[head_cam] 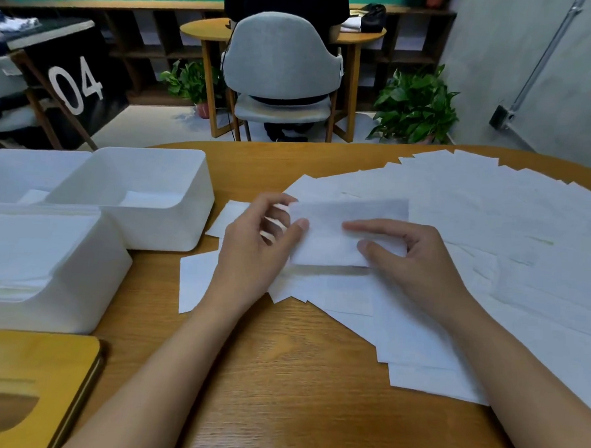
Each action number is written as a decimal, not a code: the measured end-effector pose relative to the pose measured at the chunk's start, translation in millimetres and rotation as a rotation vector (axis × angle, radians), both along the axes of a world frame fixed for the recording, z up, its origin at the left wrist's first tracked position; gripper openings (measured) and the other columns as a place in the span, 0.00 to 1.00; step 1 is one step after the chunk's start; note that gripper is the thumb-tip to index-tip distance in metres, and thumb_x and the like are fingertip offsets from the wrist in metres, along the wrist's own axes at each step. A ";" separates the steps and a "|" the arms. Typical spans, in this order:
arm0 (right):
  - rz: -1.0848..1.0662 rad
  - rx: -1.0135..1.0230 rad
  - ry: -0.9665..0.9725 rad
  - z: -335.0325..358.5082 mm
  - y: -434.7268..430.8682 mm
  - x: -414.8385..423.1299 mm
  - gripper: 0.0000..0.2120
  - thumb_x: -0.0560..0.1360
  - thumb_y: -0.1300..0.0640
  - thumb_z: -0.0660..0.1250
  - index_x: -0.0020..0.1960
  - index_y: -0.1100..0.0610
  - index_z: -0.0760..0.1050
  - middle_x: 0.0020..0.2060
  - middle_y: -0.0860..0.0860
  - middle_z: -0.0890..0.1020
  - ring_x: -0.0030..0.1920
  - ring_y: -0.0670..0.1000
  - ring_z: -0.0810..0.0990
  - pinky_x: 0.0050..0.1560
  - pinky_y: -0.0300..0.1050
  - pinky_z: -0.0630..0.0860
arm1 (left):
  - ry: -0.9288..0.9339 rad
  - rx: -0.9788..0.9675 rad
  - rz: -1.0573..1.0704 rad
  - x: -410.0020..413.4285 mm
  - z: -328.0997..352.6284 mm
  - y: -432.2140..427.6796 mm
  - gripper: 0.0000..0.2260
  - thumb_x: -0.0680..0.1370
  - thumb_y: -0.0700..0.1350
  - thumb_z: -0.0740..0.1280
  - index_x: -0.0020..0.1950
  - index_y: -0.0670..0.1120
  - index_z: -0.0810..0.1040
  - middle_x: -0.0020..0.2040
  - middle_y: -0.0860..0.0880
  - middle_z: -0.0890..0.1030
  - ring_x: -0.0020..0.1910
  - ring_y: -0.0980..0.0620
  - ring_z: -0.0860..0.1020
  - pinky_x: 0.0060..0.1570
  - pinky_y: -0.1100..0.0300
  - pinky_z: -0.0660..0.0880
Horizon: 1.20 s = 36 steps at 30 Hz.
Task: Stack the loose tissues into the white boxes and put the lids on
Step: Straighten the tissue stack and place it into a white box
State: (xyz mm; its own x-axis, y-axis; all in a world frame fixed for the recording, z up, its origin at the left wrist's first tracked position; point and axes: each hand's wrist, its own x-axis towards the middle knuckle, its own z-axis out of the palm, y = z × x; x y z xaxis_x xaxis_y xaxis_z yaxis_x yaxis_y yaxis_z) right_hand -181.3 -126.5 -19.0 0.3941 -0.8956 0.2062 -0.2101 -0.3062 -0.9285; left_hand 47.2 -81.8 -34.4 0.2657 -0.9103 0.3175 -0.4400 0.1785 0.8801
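Note:
Many loose white tissues [512,235] are spread over the right half of the wooden table. At the centre I hold a small stack of tissues [334,232] between both hands. My left hand [259,242] pinches its left edge with thumb and fingers. My right hand [409,250] grips its right side, thumb on top. To the left stand three white boxes: the near one [88,288] is filled with tissues, the middle one [170,231] holds a few at its bottom, and a far one [12,171] is partly cut off.
A wooden lid with an oval slot [32,388] lies at the near left corner. Past the table's far edge stand a grey chair [281,72], a second table with a seated person, and potted plants [416,107].

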 end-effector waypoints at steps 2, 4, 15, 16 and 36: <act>-0.062 0.037 -0.052 -3.7 -4.3 -2.8 0.15 0.80 0.64 0.71 0.58 0.47 0.87 0.57 0.38 0.86 0.62 0.39 0.81 0.65 0.37 0.75 | -0.164 -0.097 -0.004 -7.4 3.0 4.8 0.14 0.75 0.48 0.79 0.57 0.51 0.78 0.47 0.54 0.78 0.42 0.53 0.75 0.41 0.67 0.70; -0.091 0.051 -0.075 -5.9 -6.6 -4.7 0.16 0.80 0.65 0.69 0.59 0.46 0.86 0.58 0.37 0.86 0.63 0.39 0.81 0.68 0.43 0.76 | -0.332 -0.137 -0.174 -13.9 1.1 9.2 0.14 0.73 0.48 0.82 0.52 0.50 0.81 0.46 0.55 0.78 0.44 0.54 0.76 0.43 0.69 0.68; -0.110 -0.030 -0.048 -11.5 -7.7 -8.6 0.18 0.81 0.65 0.68 0.61 0.44 0.85 0.60 0.35 0.84 0.66 0.37 0.78 0.73 0.46 0.73 | -0.616 -0.035 -0.446 -24.9 -7.2 15.1 0.12 0.73 0.55 0.80 0.55 0.56 0.88 0.55 0.60 0.80 0.57 0.55 0.76 0.54 0.63 0.73; -0.104 -0.028 -0.046 -12.2 -8.2 -8.7 0.18 0.81 0.64 0.68 0.61 0.44 0.85 0.60 0.35 0.84 0.67 0.37 0.77 0.74 0.47 0.72 | -0.627 -0.032 -0.461 -26.7 -6.4 16.2 0.12 0.74 0.55 0.80 0.56 0.55 0.88 0.55 0.61 0.80 0.57 0.55 0.77 0.53 0.63 0.73; -0.038 -0.040 -0.038 -9.4 -6.8 -8.5 0.13 0.81 0.60 0.71 0.63 0.49 0.84 0.61 0.37 0.84 0.67 0.35 0.77 0.71 0.39 0.71 | -0.617 -0.090 -0.490 -29.9 -2.6 18.0 0.03 0.76 0.47 0.73 0.47 0.49 0.86 0.51 0.58 0.85 0.53 0.58 0.80 0.51 0.51 0.79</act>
